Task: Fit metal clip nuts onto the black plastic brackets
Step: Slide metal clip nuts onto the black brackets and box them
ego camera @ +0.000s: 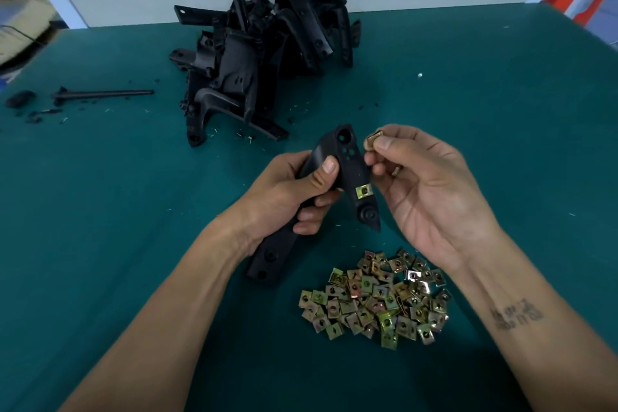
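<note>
My left hand [294, 197] grips a black plastic bracket [347, 160] around its middle, thumb on top, above the green table. One brass-coloured clip nut [364, 191] sits fitted on the bracket's right edge, low down. My right hand [424, 187] pinches a loose clip nut [374, 139] between thumb and forefinger, just right of the bracket's upper end, close beside it. A second clip nut shows tucked among that hand's curled fingers. A pile of several loose clip nuts [374, 298] lies on the table below my hands.
A heap of black plastic brackets [261, 57] lies at the back centre of the green table [501, 110]. A black rod [100, 94] and small black scraps lie at the left. A white wall rises behind the table.
</note>
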A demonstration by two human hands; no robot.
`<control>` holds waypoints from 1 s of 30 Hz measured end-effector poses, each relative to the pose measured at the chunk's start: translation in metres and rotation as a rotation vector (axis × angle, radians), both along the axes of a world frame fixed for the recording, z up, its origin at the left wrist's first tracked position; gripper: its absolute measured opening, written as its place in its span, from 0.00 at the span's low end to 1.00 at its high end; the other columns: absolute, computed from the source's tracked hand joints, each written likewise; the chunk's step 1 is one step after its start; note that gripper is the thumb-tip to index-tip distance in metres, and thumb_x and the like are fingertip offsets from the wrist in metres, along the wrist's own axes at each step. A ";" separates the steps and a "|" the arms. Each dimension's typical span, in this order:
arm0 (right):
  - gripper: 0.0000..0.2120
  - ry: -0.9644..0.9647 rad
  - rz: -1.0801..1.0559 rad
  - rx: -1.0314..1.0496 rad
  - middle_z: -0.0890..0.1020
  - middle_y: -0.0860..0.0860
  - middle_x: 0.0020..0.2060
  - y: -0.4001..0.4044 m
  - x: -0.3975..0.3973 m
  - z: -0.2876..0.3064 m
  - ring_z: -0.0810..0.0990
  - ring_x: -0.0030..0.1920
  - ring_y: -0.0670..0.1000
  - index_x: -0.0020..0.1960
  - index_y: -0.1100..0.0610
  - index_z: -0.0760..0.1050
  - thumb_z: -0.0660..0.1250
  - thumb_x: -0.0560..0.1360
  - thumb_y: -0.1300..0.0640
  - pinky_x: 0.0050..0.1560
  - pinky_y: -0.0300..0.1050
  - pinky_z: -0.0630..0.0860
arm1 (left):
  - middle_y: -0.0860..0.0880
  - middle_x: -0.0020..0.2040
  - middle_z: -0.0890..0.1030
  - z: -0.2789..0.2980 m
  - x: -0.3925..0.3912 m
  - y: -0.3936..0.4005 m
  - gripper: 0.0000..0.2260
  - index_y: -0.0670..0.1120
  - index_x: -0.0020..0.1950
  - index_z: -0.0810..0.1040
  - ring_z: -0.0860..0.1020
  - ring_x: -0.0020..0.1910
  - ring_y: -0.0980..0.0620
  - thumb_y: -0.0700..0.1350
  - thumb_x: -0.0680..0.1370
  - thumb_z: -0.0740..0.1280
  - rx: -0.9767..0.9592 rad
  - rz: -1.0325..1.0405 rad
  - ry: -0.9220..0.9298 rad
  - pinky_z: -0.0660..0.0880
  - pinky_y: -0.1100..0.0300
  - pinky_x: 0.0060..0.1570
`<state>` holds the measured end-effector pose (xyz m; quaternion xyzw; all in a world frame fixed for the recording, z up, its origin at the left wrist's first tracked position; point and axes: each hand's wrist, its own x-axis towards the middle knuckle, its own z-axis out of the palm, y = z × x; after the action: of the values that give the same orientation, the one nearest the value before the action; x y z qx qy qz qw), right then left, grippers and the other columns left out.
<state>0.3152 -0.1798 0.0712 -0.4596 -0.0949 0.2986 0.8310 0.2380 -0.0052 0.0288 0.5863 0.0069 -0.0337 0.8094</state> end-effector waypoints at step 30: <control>0.08 -0.136 0.000 -0.228 0.85 0.58 0.36 -0.001 0.003 0.003 0.81 0.36 0.53 0.42 0.65 0.81 0.73 0.65 0.61 0.36 0.42 0.76 | 0.49 0.32 0.67 0.005 -0.001 -0.004 0.12 0.43 0.45 0.74 0.63 0.25 0.54 0.52 0.79 0.66 0.077 0.028 0.045 0.63 0.64 0.23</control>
<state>0.3184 -0.1808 0.0738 -0.5702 -0.1167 0.2757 0.7650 0.2370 -0.0087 0.0342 0.6160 0.0345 -0.0355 0.7862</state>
